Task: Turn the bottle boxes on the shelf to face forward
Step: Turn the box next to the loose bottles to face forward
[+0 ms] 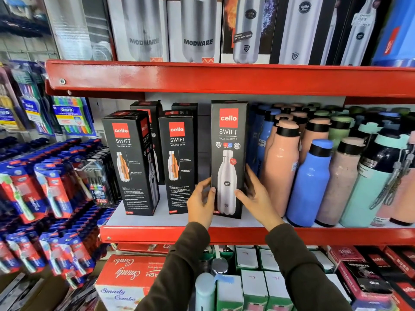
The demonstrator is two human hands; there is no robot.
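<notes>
Three black Cello Swift bottle boxes stand at the front of the middle shelf (157, 221). The right box (228, 140) shows its front face with a white bottle picture. My left hand (201, 203) grips its lower left edge and my right hand (256, 194) wraps its lower right side. The middle box (177, 160) shows a side panel with an orange cutaway bottle. The left box (129, 162) stands angled, showing the same side panel and another face. More black boxes (146, 108) stand behind them.
Loose pink, blue and teal bottles (312, 180) crowd the shelf right of the held box. The red shelf lip (224, 234) runs below my wrists. Toothbrush packs (45, 198) hang at the left. Boxed bottles (197, 30) line the upper shelf.
</notes>
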